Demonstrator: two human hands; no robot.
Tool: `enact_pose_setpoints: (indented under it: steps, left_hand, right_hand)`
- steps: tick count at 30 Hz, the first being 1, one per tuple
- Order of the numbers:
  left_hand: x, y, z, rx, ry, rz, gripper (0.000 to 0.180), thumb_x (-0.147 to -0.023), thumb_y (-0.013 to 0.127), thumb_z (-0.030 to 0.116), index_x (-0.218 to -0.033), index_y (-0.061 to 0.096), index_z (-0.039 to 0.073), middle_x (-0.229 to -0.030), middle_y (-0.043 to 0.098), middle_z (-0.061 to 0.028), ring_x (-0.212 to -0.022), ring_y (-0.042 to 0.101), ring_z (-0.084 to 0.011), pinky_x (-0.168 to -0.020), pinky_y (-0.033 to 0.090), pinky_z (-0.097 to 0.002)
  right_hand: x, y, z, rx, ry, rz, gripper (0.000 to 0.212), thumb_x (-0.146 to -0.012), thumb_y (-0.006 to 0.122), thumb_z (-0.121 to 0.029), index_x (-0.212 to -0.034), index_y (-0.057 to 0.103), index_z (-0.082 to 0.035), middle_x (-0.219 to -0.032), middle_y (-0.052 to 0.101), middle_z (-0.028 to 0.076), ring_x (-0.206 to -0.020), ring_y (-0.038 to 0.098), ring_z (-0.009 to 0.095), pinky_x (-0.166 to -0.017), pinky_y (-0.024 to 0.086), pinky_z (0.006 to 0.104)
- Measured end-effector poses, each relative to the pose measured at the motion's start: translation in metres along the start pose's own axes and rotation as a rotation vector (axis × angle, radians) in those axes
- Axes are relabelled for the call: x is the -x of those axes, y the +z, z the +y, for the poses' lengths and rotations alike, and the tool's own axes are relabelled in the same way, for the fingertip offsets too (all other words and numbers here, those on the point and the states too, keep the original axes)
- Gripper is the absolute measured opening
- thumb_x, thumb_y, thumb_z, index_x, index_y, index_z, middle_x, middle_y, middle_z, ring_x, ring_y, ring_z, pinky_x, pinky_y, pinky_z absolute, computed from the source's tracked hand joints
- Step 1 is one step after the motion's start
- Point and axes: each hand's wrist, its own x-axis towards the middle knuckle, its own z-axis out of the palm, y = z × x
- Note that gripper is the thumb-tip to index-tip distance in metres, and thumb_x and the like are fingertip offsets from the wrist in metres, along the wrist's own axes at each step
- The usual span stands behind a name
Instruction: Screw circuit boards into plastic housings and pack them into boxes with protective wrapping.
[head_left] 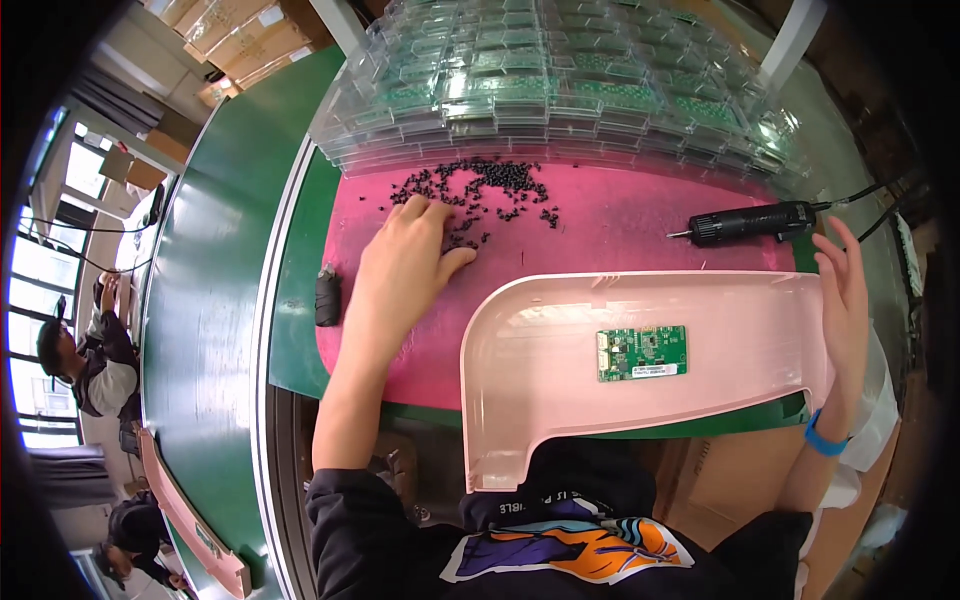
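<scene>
Clearly, the left hand (405, 255) reaches over the pink mat (590, 235), back up, its fingertips at the near edge of a loose heap of small black screws (505, 178). Its thumb stands wide of the forefinger, and the other fingers bend down toward the mat; whether the tips touch any screw cannot be told.

The right hand (845, 300) is upright at the right end of a pale pink plastic cover (550, 380), its fingers stretched out and parted. Whether its palm presses on the cover's edge cannot be told. A blue wristband (826, 436) circles that wrist.

The cover lies with its hollow side up, partly on the mat and reaching past the table's near edge toward the person. Inside it, right of its middle, a green circuit board (645, 352) lies flat, with a white connector at its left end.

Beyond the cover, an electric screwdriver (750, 222) lies on its side, tip pointing left, its cord running off to the right. Stacked clear plastic trays (560, 110) stand behind the screws. A small black roll (327, 297) sits at the mat's left edge.
</scene>
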Motion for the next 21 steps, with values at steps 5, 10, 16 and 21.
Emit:
enact_pose_setpoints:
  steps: [5,10,16,21]
  left_hand:
    - [-0.002,0.005,0.000,0.060,0.040,-0.018,0.012,-0.083,0.068,0.010,-0.091,0.068,0.001,-0.093,0.066,-0.0153,-0.092,0.066,-0.0386,-0.077,0.054,-0.0481]
    - [-0.006,0.022,-0.004,-0.059,0.091,0.020,0.007,-0.078,0.065,0.009,-0.081,0.070,0.004,-0.091,0.068,-0.0166,-0.088,0.068,-0.0321,-0.076,0.056,-0.0446]
    - [-0.008,0.034,0.000,-0.128,0.148,0.072,0.014,-0.074,0.068,0.004,-0.087,0.066,0.000,-0.094,0.066,-0.0173,-0.094,0.066,-0.0336,-0.080,0.055,-0.0424]
    - [0.009,0.033,-0.020,-0.248,0.118,0.088,0.014,-0.077,0.065,0.008,-0.089,0.065,0.000,-0.094,0.067,-0.0148,-0.094,0.066,-0.0298,-0.079,0.054,-0.0400]
  right_hand:
    - [-0.066,-0.022,0.095,0.076,-0.107,-0.071,0.043,-0.105,0.049,-0.033,-0.145,0.051,-0.016,-0.141,0.055,0.009,-0.119,0.056,0.021,-0.102,0.041,0.0328]
    - [-0.092,-0.023,0.106,-0.366,0.331,-0.160,0.043,-0.102,0.055,-0.039,-0.141,0.054,-0.019,-0.144,0.052,0.004,-0.125,0.052,0.019,-0.107,0.038,0.0423]
    - [-0.104,-0.029,0.111,-0.411,-0.020,0.299,0.045,-0.100,0.060,-0.022,-0.141,0.049,-0.006,-0.147,0.050,0.008,-0.126,0.053,0.020,-0.108,0.042,0.0414]
    - [-0.063,0.087,-0.075,-0.566,-0.590,0.196,0.042,-0.099,0.056,-0.009,-0.139,0.044,-0.001,-0.140,0.053,0.019,-0.123,0.056,0.028,-0.109,0.044,0.0419]
